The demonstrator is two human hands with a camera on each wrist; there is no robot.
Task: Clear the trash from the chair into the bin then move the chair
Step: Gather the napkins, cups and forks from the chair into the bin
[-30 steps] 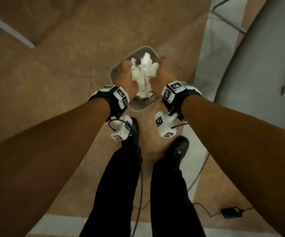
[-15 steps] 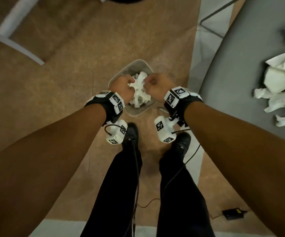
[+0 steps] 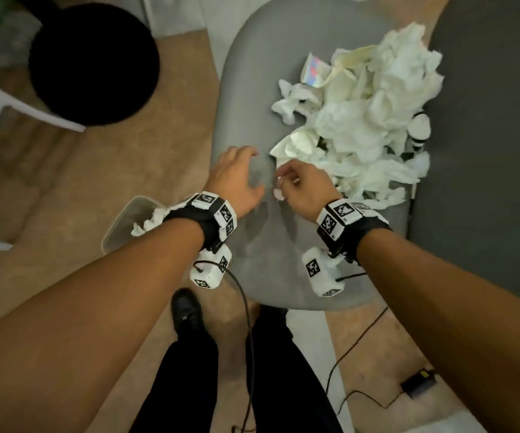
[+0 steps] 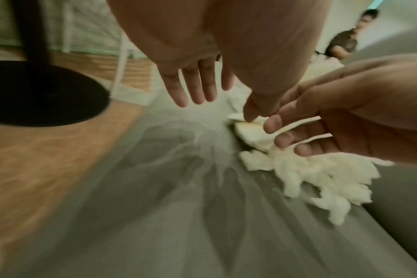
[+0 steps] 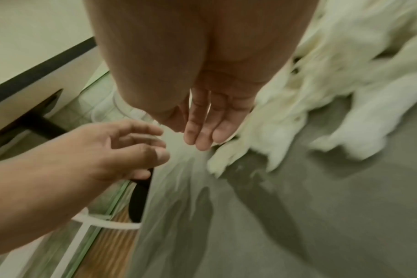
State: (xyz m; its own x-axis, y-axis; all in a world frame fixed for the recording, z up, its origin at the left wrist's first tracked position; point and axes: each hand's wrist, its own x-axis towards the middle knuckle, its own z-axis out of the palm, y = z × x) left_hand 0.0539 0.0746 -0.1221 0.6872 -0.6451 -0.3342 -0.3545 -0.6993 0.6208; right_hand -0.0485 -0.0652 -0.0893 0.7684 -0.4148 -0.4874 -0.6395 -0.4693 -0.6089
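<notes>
Both hands are over the grey upholstered chair seat (image 3: pixel 252 260), palms down, side by side and not touching.

Left hand (image 3: pixel 236 179): fingers spread and nearly straight, hovering above bare seat fabric at the seat's 9 o'clock side. It holds nothing. The left wrist view confirms straight fingers (image 4: pixel 195 88) above the cloth.

Right hand (image 3: pixel 305 189): fingers extended and relaxed, held loosely together at the near edge of the trash pile. Whether the fingertips touch paper cannot be told; no piece is gripped. A small white scrap (image 3: pixel 279 193) lies on the seat just beside this hand's thumb side.

Trash pile (image 3: pixel 368 129): crumpled white tissues and paper, heaped on the seat from its centre toward 2 o'clock, reaching the dark grey chair back (image 3: pixel 486 151). A piece with a pink and blue print (image 3: pixel 315 70) sits at the pile's 11 o'clock edge. A small white and black object (image 3: pixel 419 132) lies at the pile's 3 o'clock edge, partly covered; its kind cannot be told.

Bin (image 3: pixel 127 214): translucent, on the floor at the seat's 8 o'clock, partly hidden under the left forearm. White tissue (image 3: pixel 152 218) shows inside it.

Surroundings: a black round pedestal base (image 3: pixel 93 64) stands on the brown floor at 11 o'clock. A black cable (image 3: pixel 355 339) and a small black adapter (image 3: pixel 418 384) lie on the floor at 5 o'clock. The person's black shoe (image 3: pixel 186 310) stands by the seat's near edge.
</notes>
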